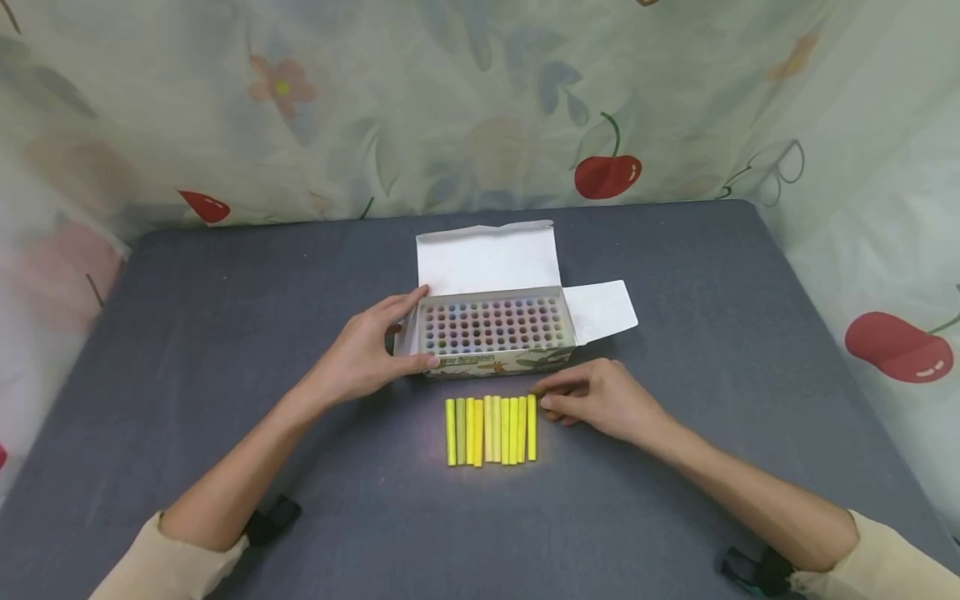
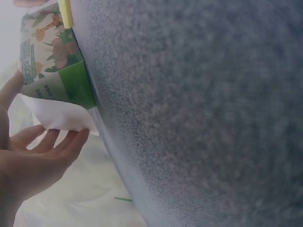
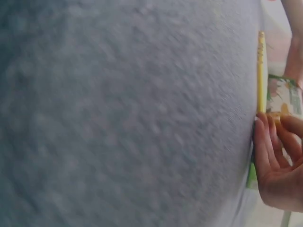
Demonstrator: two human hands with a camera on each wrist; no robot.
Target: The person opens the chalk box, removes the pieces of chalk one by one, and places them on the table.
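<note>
An open chalk box (image 1: 495, 329) full of coloured sticks stands mid-table, its lid flap up. My left hand (image 1: 420, 327) grips the box's left end, with the thumb on its front and the fingers behind. In the left wrist view that hand (image 2: 57, 142) lies by the white side flap (image 2: 61, 116) of the printed box (image 2: 52, 52). A row of several yellow chalk sticks (image 1: 491, 429) lies in front of the box. My right hand (image 1: 540, 397) pinches the far end of the rightmost stick (image 1: 532, 433). The right wrist view shows this hand (image 3: 272, 124) at the stick (image 3: 260, 71).
The grey cloth-covered table (image 1: 225, 333) stretches wide on both sides of the box. A floral and cherry-print curtain (image 1: 607, 175) hangs behind it and along the right side. The box's right flap (image 1: 603, 310) sticks out over the cloth.
</note>
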